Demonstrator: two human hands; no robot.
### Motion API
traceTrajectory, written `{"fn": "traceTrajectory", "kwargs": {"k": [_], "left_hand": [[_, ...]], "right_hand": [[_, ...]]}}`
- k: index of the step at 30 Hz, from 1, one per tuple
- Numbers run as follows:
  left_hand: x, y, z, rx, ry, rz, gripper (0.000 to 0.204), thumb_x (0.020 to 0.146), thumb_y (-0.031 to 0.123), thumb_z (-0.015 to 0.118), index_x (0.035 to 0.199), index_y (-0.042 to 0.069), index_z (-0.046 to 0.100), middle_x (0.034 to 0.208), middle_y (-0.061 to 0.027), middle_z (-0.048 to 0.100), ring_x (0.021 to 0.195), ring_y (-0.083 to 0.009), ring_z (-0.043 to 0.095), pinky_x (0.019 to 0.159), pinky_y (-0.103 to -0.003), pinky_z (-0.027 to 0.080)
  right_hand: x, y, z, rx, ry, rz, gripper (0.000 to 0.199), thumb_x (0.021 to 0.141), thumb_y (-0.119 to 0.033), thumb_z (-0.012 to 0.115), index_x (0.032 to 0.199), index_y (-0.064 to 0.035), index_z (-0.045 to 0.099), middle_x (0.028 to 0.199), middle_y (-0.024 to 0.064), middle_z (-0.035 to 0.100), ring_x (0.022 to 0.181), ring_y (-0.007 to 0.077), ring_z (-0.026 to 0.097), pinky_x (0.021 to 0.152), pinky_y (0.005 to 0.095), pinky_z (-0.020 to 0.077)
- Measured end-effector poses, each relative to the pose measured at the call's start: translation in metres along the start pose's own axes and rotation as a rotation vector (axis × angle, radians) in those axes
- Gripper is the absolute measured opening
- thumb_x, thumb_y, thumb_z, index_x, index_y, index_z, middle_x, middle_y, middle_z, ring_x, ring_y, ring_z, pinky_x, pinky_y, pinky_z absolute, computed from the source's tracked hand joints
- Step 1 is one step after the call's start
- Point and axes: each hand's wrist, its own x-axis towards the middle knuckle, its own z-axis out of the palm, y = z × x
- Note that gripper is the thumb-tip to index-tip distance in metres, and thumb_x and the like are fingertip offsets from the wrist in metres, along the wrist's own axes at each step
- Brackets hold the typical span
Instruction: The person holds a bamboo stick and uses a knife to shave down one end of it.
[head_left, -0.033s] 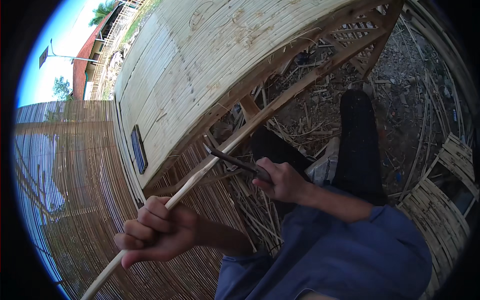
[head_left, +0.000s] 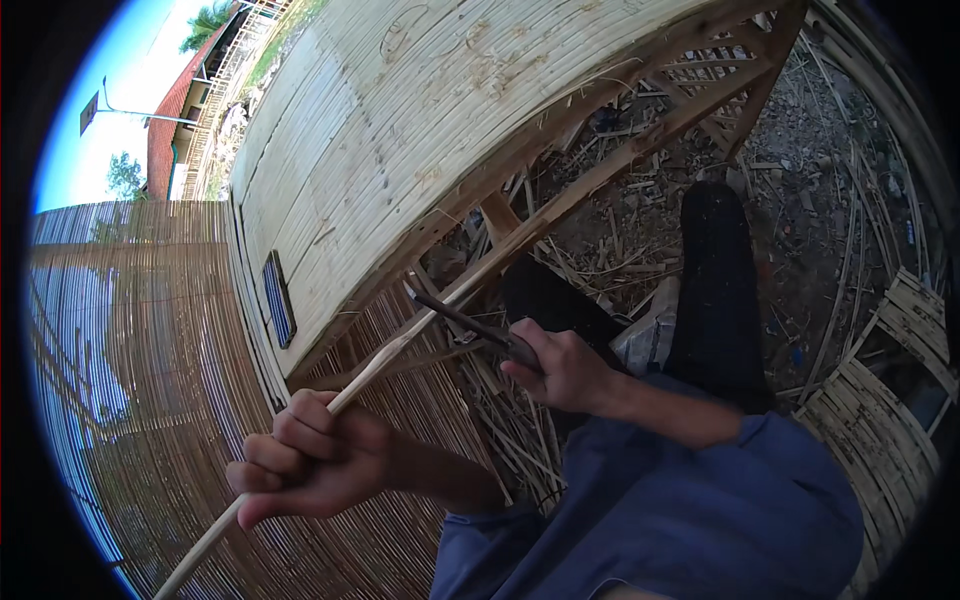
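Observation:
My left hand (head_left: 310,455) is closed around a long, pale stick of wood or bamboo (head_left: 375,368), which slants from the lower left toward the table frame. Part of the stick is covered by my fingers. A dark-bladed knife (head_left: 455,316) lies across the stick farther up, beyond my left hand. Its handle is in my right hand (head_left: 563,368), with the fingers wrapped round it. The blade appears to touch the stick, and its bright tip points up and left. The stick's surface is uneven and looks whittled just below the blade.
A slatted bamboo table (head_left: 400,130) with shavings on top stands ahead, a phone (head_left: 278,298) near its left edge. A bamboo-strip screen (head_left: 150,350) is at left. Strips and debris cover the ground (head_left: 640,230) by my legs. A bamboo seat (head_left: 870,425) stands at right.
My left hand and the stick have shifted very slightly down and left. My right hand with the knife has moved only a little.

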Motion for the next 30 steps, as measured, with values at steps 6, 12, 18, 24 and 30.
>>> {"fn": "traceTrajectory", "kwargs": {"k": [6,12,18,24,30], "left_hand": [[-0.002,0.001,0.007,0.003,-0.035,-0.001,0.042,0.089,0.050,0.031,0.065,0.015,0.027,0.050,0.0055,0.023,0.036,-0.0022,0.017,0.033,-0.020,0.014],[-0.001,-0.002,0.000,-0.006,0.026,-0.004,0.042,0.089,0.049,0.033,0.065,0.015,0.026,0.049,0.0058,0.023,0.036,-0.0021,0.016,0.034,-0.020,0.014],[-0.003,0.001,-0.002,-0.029,0.001,-0.029,0.042,0.090,0.050,0.031,0.065,0.016,0.027,0.049,0.0058,0.023,0.037,-0.0024,0.016,0.036,-0.021,0.014],[-0.003,0.004,-0.008,-0.040,0.036,-0.036,0.043,0.089,0.052,0.031,0.065,0.015,0.028,0.050,0.0059,0.023,0.037,-0.0028,0.015,0.036,-0.021,0.014],[-0.005,0.003,-0.005,0.050,0.080,-0.011,0.043,0.089,0.052,0.031,0.066,0.016,0.028,0.050,0.0059,0.023,0.037,-0.0029,0.015,0.037,-0.020,0.013]], "right_hand": [[0.014,-0.025,0.000,-0.023,0.047,-0.101,0.028,0.085,-0.024,0.054,0.089,-0.0007,0.040,0.056,0.0156,0.052,0.054,0.0336,0.059,0.043,0.0383,0.0464],[-0.001,-0.009,-0.003,0.067,-0.013,0.064,0.030,0.086,-0.023,0.054,0.095,0.0017,0.041,0.054,0.0117,0.049,0.048,0.0300,0.057,0.042,0.0341,0.0431],[0.022,-0.050,-0.005,-0.085,-0.027,-0.114,0.033,0.084,-0.025,0.057,0.094,0.0010,0.040,0.057,0.0123,0.050,0.051,0.0312,0.057,0.042,0.0355,0.0445],[0.006,-0.001,-0.004,-0.007,0.001,0.007,0.030,0.083,-0.025,0.056,0.089,-0.0009,0.040,0.056,0.0135,0.052,0.052,0.0328,0.057,0.042,0.0375,0.0454],[0.000,-0.017,0.003,0.111,-0.001,0.133,0.030,0.084,-0.024,0.056,0.095,0.0010,0.042,0.049,0.0103,0.046,0.046,0.0295,0.056,0.041,0.0350,0.0425]]}}
